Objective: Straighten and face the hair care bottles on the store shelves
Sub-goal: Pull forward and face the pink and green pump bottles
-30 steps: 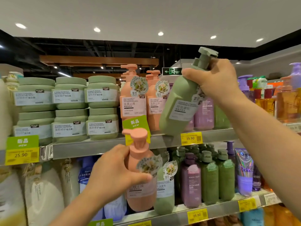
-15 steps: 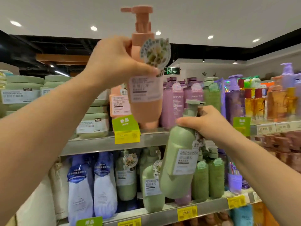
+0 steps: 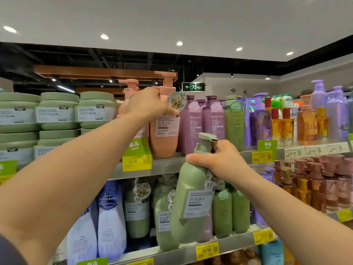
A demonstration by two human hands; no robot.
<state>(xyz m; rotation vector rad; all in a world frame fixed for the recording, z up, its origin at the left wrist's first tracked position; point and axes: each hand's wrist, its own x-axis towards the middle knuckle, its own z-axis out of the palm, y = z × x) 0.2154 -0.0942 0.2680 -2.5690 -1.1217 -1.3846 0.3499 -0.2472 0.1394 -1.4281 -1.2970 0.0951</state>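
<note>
Now I hold two pump bottles at the store shelves, one in each hand.

My left hand (image 3: 150, 105) wraps round the neck of a tall pink plastic pump bottle (image 3: 165, 129), which stands upright at the front edge of the upper metal shelf (image 3: 172, 165), just beside purple bottles (image 3: 193, 125). My right hand (image 3: 219, 159) grips the shoulder of a green plastic pump bottle (image 3: 191, 203), tilted, in front of the lower metal shelf (image 3: 235, 242), near other green bottles (image 3: 137, 211).
</note>
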